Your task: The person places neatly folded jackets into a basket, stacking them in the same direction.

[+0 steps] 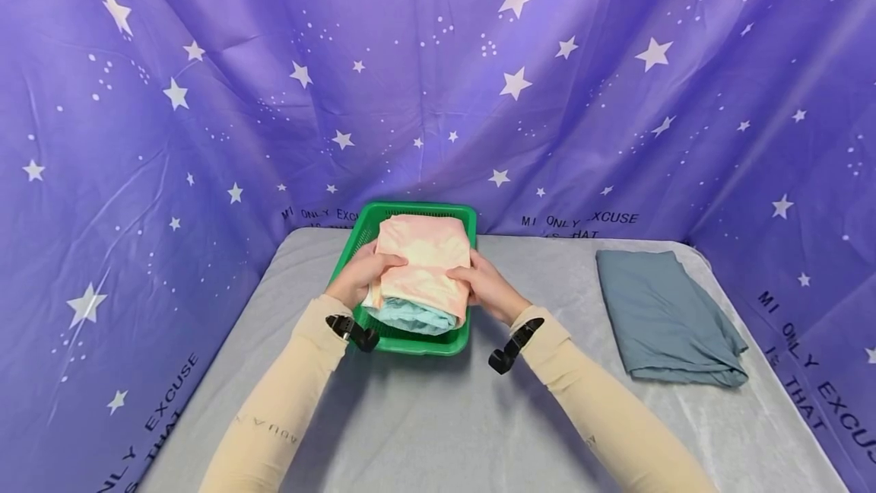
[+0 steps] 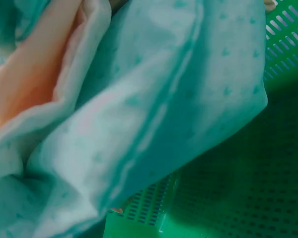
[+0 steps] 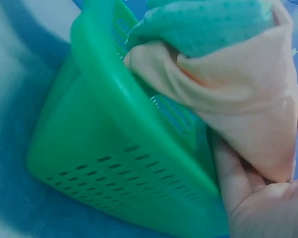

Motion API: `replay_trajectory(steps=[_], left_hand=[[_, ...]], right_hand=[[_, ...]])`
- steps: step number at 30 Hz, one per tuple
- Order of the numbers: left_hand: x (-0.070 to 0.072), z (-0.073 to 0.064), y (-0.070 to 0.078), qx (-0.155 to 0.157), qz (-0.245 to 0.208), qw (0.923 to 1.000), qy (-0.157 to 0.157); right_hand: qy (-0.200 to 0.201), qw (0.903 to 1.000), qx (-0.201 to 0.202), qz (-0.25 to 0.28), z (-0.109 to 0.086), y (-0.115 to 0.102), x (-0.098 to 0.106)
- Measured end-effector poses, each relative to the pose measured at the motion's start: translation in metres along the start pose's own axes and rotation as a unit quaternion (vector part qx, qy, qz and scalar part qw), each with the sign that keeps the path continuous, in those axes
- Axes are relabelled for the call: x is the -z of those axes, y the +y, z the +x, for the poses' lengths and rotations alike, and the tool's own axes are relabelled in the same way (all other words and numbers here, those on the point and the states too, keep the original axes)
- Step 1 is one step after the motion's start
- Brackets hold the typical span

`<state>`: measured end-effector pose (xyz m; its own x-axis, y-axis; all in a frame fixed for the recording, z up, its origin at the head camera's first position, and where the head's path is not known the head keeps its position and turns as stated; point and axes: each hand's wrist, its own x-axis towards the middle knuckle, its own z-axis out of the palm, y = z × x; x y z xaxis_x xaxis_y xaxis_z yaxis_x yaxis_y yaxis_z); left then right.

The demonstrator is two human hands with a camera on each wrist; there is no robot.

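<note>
A folded bundle of peach and mint-green cloth (image 1: 427, 261) is held between both hands over a green plastic basket (image 1: 411, 346). My left hand (image 1: 361, 272) grips its left side, thumb on top and fingers underneath. On the opposite side my right hand (image 1: 489, 286) pinches the edge the same way. In the left wrist view the patterned mint cloth (image 2: 154, 109) hangs over the basket's perforated inside, and the left hand is hidden. The right wrist view has the right hand's fingers (image 3: 231, 173) under the peach fold, right beside the basket rim (image 3: 124, 94).
A folded grey-blue cloth (image 1: 667, 318) lies on the right of the table. The grey table cover (image 1: 424, 424) spreads around the basket. Purple star-printed curtains (image 1: 424, 82) enclose the back and both sides. Black straps with small cameras (image 1: 506, 356) sit on both wrists.
</note>
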<state>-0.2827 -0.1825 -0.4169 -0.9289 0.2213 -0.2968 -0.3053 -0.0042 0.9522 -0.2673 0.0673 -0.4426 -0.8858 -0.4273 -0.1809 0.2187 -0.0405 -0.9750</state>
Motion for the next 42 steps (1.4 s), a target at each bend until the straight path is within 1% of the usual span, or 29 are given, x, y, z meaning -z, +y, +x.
replay_trajectory(steps=[4, 9, 13, 18, 22, 25, 26, 28, 30, 32, 34, 35, 37, 39, 42], left_hand=[[0.001, 0.008, 0.001, 0.017, -0.020, 0.9996, -0.005], [0.002, 0.017, -0.001, 0.035, -0.032, 0.9989, 0.001], [0.006, 0.023, -0.006, 0.049, -0.032, 0.9982, 0.010], [0.011, 0.026, -0.012, 0.057, -0.020, 0.9981, 0.017], [0.012, 0.025, -0.013, 0.054, 0.023, 0.9980, 0.021], [0.012, 0.023, -0.012, 0.065, 0.059, 0.9956, 0.032], [0.012, 0.023, -0.010, 0.071, 0.074, 0.9940, 0.038], [0.012, 0.021, -0.008, 0.079, 0.103, 0.9908, 0.038], [0.012, 0.018, -0.005, 0.085, 0.140, 0.9861, 0.030], [0.012, 0.015, -0.002, 0.090, 0.182, 0.9790, 0.017], [0.012, 0.012, 0.000, 0.089, 0.221, 0.9712, -0.001], [0.011, 0.011, 0.001, 0.087, 0.239, 0.9671, -0.008], [0.011, 0.008, 0.002, 0.081, 0.261, 0.9616, -0.023], [0.011, 0.006, 0.000, 0.067, 0.268, 0.9603, -0.037], [0.010, 0.003, -0.002, 0.049, 0.265, 0.9616, -0.052]], right_hand=[[0.005, 0.9999, -0.007, 0.006, 0.004, -0.001, 0.001], [0.033, 0.9992, -0.024, -0.003, 0.007, -0.005, -0.002], [0.051, 0.9979, -0.033, -0.022, 0.008, -0.007, -0.008], [0.045, 0.9974, -0.049, -0.029, 0.009, -0.008, -0.014], [0.032, 0.9963, -0.066, -0.043, 0.005, -0.012, -0.018], [0.020, 0.9952, -0.075, -0.059, 0.001, -0.014, -0.020], [0.018, 0.9952, -0.075, -0.061, 0.000, -0.014, -0.020], [0.019, 0.9952, -0.074, -0.062, -0.001, -0.014, -0.021], [0.024, 0.9951, -0.061, -0.074, -0.001, -0.013, -0.022], [0.035, 0.9938, -0.045, -0.095, -0.003, -0.012, -0.025], [0.049, 0.9898, -0.024, -0.131, -0.005, -0.011, -0.028], [0.057, 0.9862, -0.014, -0.155, -0.007, -0.011, -0.029], [0.074, 0.9772, 0.004, -0.199, -0.010, -0.010, -0.033], [0.091, 0.9657, 0.016, -0.243, -0.013, -0.010, -0.037], [0.117, 0.9456, 0.027, -0.302, -0.016, -0.009, -0.042]])
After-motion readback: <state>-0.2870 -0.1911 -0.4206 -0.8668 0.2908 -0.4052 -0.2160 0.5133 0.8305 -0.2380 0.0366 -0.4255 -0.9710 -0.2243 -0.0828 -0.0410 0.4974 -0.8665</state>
